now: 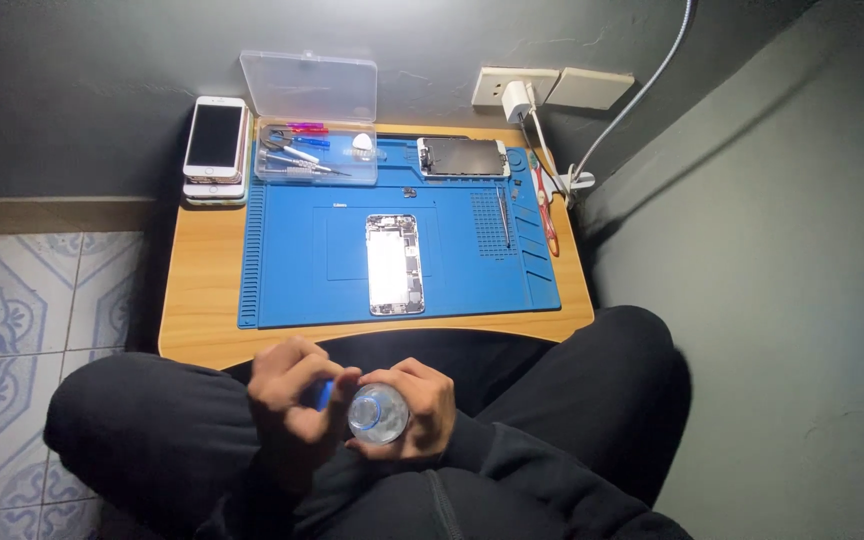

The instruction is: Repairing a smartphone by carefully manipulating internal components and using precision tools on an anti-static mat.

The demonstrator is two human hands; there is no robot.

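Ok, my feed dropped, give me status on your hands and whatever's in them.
Both hands in lap. Right hand grips clear plastic bottle, left hand on its blue cap. Opened phone untouched on blue mat. Nothing in the way.

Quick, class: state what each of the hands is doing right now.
Left hand: closed on a blue cap.
Right hand: closed around a clear bottle.

Bench contents before you

Your blue silicone work mat [292,290] carries an opened phone chassis [394,264]; a detached screen panel [462,157], clear plastic tool box [314,152] and stacked white phones [215,145] sit behind.
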